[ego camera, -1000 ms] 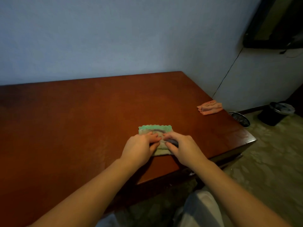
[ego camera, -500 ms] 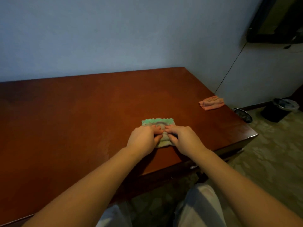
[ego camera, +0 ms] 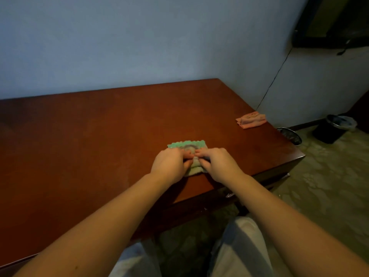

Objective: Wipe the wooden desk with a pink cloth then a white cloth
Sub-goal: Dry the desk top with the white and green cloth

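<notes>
A folded white cloth (ego camera: 187, 145) with a green scalloped edge lies on the reddish wooden desk (ego camera: 89, 136), near its front right part. My left hand (ego camera: 169, 162) and my right hand (ego camera: 217, 162) sit side by side on it, fingertips meeting at the middle. Both hands have curled fingers pinching the folded cloth, and they hide most of it. A folded pink cloth (ego camera: 251, 120) lies apart at the desk's right edge, with neither hand near it.
The desk stands against a pale blue wall. On the floor to the right are a wire waste basket (ego camera: 291, 135) and a black lined bin (ego camera: 335, 128). A dark frame (ego camera: 335, 23) hangs at the upper right, with a thin cable (ego camera: 273, 80) running down the wall.
Both hands stay on the white cloth; their fingertips have drawn together over its middle. The pink cloth has not moved.
</notes>
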Demonstrator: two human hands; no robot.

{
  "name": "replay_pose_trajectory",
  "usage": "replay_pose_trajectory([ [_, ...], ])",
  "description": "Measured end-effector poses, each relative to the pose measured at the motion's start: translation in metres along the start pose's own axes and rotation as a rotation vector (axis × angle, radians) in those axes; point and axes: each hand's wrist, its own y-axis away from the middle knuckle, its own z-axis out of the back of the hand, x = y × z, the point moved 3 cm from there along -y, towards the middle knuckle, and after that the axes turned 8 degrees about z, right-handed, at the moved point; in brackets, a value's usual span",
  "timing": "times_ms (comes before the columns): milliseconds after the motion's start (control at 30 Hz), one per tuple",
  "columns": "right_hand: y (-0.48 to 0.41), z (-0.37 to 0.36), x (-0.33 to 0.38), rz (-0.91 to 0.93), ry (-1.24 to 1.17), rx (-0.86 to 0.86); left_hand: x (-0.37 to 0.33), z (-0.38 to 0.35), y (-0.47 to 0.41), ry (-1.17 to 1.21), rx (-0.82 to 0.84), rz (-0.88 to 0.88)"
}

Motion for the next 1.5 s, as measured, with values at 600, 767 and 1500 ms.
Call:
replay_pose_trajectory([
  [600, 0.067, -0.013, 0.014, -0.024, -0.214, -0.110, 0.001, -0.007, 0.063, 0.076, -0.015, -0.058],
  [767, 0.055, -0.012, 0.012, -0.052, -0.167, -0.115, -0.006, -0.002, 0.056, 0.020, -0.046, -0.048],
  [1500, 0.095, 0.012, -0.053, 0.079, -0.136, -0.161, -0.071, -0.031, 0.048, 0.035, -0.227, -0.206],
])
